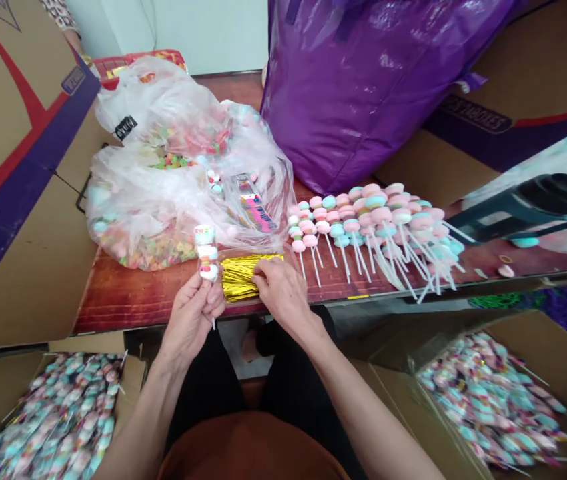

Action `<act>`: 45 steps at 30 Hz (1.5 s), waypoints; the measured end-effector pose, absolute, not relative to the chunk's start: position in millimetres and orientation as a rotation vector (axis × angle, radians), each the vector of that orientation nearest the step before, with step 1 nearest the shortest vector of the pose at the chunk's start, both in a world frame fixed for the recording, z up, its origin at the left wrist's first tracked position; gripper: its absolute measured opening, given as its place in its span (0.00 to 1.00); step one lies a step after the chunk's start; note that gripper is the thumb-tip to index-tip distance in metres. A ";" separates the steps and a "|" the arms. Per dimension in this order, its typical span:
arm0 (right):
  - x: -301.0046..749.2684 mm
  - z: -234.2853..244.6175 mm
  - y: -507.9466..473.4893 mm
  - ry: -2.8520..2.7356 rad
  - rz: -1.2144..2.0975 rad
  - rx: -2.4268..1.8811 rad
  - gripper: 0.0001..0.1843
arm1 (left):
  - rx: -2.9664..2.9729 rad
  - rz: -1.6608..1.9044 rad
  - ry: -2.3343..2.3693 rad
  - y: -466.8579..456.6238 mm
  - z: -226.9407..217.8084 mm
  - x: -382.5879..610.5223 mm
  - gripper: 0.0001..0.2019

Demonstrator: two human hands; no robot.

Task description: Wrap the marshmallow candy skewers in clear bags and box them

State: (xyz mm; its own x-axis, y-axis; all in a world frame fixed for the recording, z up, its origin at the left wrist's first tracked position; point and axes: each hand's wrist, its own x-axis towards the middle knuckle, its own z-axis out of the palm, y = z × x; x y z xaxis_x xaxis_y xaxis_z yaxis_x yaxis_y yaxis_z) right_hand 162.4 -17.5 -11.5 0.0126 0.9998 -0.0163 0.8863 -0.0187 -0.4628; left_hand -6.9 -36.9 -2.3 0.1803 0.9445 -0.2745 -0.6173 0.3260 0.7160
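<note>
Lower centre, the left hand point(194, 315) grips the candy skewer point(207, 253), likely light and squashy, by its stiff stick, while the right hand point(282, 290) pinches flimsy gold twist ties point(243, 273).

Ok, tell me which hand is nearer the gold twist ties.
Right. The right hand rests on the gold twist ties; the left hand is just to their left, holding a bagged candy skewer upright.
</note>
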 end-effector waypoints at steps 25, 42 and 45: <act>186.8 -20.1 -19.9 -1.692 0.407 -1.665 0.11 | 0.629 1.357 1.006 -15.7 -1.2 18.1 0.12; 177.5 -5.4 -46.2 -1.296 0.943 -1.368 0.10 | 0.662 1.155 0.840 -16.6 3.3 40.1 0.14; 174.8 -6.0 -46.8 -1.275 0.946 -1.386 0.10 | 0.707 1.159 0.897 -16.7 2.0 44.7 0.16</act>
State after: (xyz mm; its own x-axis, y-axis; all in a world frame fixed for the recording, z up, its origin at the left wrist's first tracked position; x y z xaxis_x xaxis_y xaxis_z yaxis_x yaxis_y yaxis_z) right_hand 174.8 -46.8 -6.0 0.1422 0.9871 0.0739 0.2156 0.0420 -0.9756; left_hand 44.7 -16.7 2.0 0.1427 0.9643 -0.2231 -0.4579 0.2641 0.8488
